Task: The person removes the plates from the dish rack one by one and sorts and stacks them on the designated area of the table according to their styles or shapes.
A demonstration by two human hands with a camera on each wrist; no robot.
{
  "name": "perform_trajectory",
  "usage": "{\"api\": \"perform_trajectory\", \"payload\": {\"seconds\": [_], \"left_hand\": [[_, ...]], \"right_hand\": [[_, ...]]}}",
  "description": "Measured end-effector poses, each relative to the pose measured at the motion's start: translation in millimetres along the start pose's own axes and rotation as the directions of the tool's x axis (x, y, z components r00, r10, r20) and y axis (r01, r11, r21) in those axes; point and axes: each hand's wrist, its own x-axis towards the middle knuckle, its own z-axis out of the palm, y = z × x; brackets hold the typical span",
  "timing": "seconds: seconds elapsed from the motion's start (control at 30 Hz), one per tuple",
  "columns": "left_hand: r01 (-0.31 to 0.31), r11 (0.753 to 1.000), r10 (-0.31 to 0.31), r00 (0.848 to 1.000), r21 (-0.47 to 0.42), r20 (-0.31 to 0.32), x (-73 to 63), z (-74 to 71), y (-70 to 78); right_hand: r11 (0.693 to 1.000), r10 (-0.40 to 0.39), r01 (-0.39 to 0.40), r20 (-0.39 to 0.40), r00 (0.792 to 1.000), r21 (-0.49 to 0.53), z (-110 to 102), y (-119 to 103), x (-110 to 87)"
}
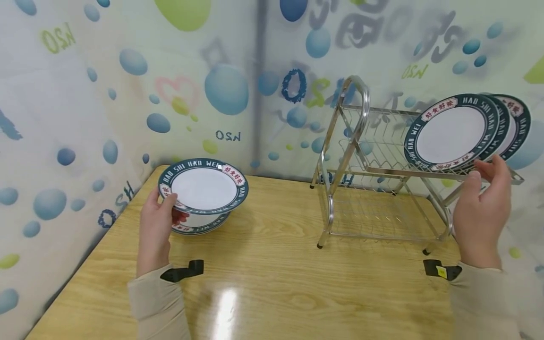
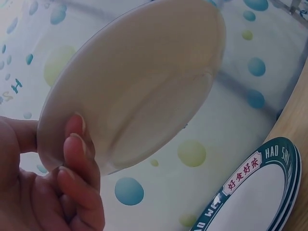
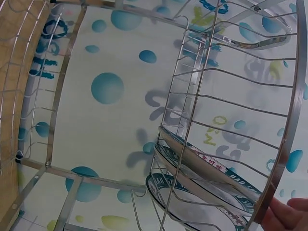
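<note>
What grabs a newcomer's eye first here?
Probably the green-rimmed plate in the left hand, tilted above more plates on the table. Next, on the right, the metal rack with three leaning plates at the right end of its upper tier, the right hand close by. Behind it all, a loud bubble-print backdrop.

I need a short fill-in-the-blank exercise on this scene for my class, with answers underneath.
1. The plate raised above the table is in the person's ____ hand.
2. The metal rack holds ____ plates.
3. They stand on its ____ tier, not the lower one.
4. The rack's feet are coloured ____.

Answers: left; three; upper; black.
</note>
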Motion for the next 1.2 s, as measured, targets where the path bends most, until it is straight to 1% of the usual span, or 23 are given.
{"api": "perform_trajectory", "payload": {"seconds": [0.07,0.17,0.3,0.37,0.43,0.57,0.73,0.83,1.0,1.2], "left_hand": [[0.008,1.000,-0.008,1.000,-0.014,-0.003,0.1,-0.4,-0.4],[0.016,0.999,-0.017,1.000,-0.040,-0.010,0.8,-0.4,-1.9],[0.017,0.998,-0.019,1.000,-0.067,-0.019,2.5,0.0,-4.0],[0.021,0.997,-0.022,0.999,-0.071,-0.024,3.3,-0.2,-4.5],[0.026,0.997,-0.028,0.999,-0.073,-0.026,4.1,-0.7,-4.9],[0.042,0.998,-0.043,0.999,-0.040,-0.025,5.6,-2.7,-6.3],[0.069,0.997,-0.068,0.998,0.022,-0.018,9.0,-4.2,-10.3],[0.079,0.996,-0.078,0.997,0.045,-0.020,11.3,-3.6,-13.3],[0.099,0.993,-0.098,0.995,0.058,-0.022,13.8,-2.6,-16.3],[0.124,0.989,-0.121,0.992,0.081,-0.032,17.4,-2.6,-20.4]], "right_hand": [[1.000,0.006,-0.006,0.003,1.000,-0.017,-0.2,0.7,4.1],[0.995,-0.034,0.033,-0.001,0.999,-0.090,-0.9,0.9,12.4],[0.971,-0.089,0.090,0.016,0.996,-0.221,-2.4,-0.1,27.5],[0.958,-0.093,0.098,0.033,0.995,-0.269,-3.8,-0.6,35.0],[0.950,-0.082,0.095,0.056,0.995,-0.297,-5.6,-1.1,41.3],[0.936,-0.066,0.097,0.104,0.992,-0.338,-8.3,-3.6,50.1],[0.916,-0.057,0.121,0.176,0.983,-0.382,-7.8,-8.3,56.6],[0.917,-0.032,0.108,0.199,0.980,-0.385,-5.6,-10.6,59.8],[0.922,-0.006,0.076,0.181,0.983,-0.381,-1.8,-11.8,66.2],[0.902,-0.026,0.100,0.177,0.984,-0.420,-0.9,-9.2,72.0]]}}
